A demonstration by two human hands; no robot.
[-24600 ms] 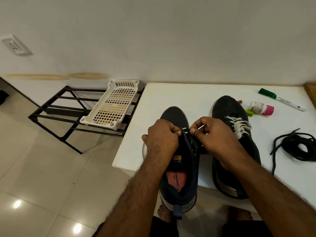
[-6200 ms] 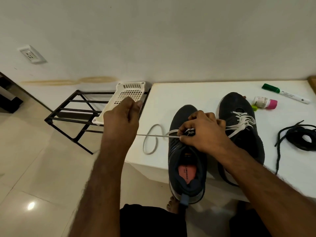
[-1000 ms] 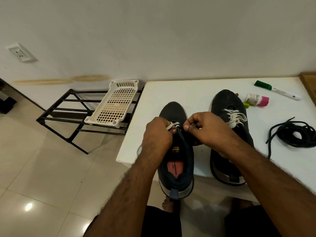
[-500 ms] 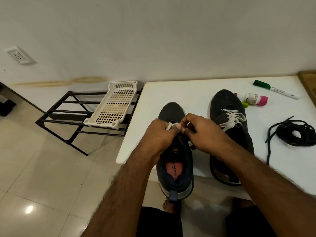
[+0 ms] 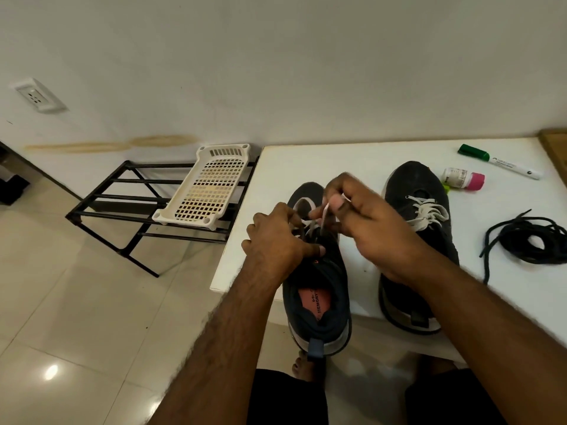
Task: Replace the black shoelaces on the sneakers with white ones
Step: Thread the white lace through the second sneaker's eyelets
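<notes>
Two dark sneakers stand on the white table, heels toward me. The left sneaker overhangs the table's front edge, and a white shoelace runs through its front eyelets. My left hand grips the sneaker's left eyelet side, fingers curled at the lace. My right hand pinches the end of the white lace between thumb and forefinger, lifted just above the eyelets. The right sneaker carries a white lace, tied. A bundle of black shoelaces lies at the right.
A green-capped marker and a small bottle with a pink cap lie at the table's back right. A black metal rack with a white plastic tray stands on the tiled floor to the left.
My right hand has risen and moved away from me, drawing the white lace end up out of the eyelet area. My left hand has stayed on the sneaker.
</notes>
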